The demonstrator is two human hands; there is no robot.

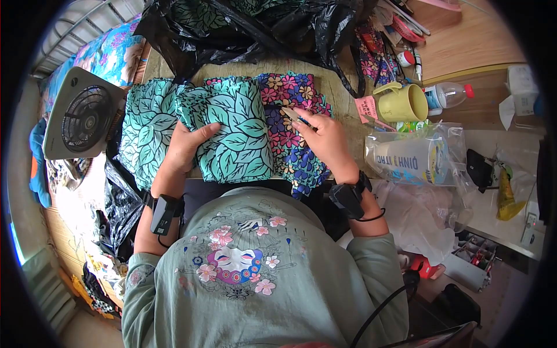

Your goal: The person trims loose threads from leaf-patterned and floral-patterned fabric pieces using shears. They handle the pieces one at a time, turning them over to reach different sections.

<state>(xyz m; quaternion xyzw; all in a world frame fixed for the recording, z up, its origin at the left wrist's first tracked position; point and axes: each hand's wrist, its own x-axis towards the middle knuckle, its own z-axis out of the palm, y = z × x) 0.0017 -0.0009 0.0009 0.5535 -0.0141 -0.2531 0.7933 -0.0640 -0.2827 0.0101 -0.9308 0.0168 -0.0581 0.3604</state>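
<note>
Left hand [187, 145]: thumb on top of middle leaf-print cloth [239, 142], centre of frame, near edge of surface [343, 107]. Fingers out of sight under its left edge; grip looks closed on the cloth.

Right hand [329, 140]: grip closed on slim pointed tool [290, 113], tip toward upper left, over floral cloth [287, 136]. Tool type unclear; can't confirm it touches fabric.

Layout: left leaf-print pile [145, 136] is just beside the middle cloth, left of centre. Floral cloth sits against the right side of the middle cloth. Black plastic bag [313, 43] at top of frame, more leaf-print fabric [194, 16] showing in it. Yellow mug [404, 103] upper right, fan [86, 119] upper left.

Status: looks part-way, my read. Done: pieces are out on the surface, middle cloth folded or stacked into a compact bundle. Left: can't tell which pieces are finished. No cut or loose thread readable; bagged fabric isn't laid out.
</note>
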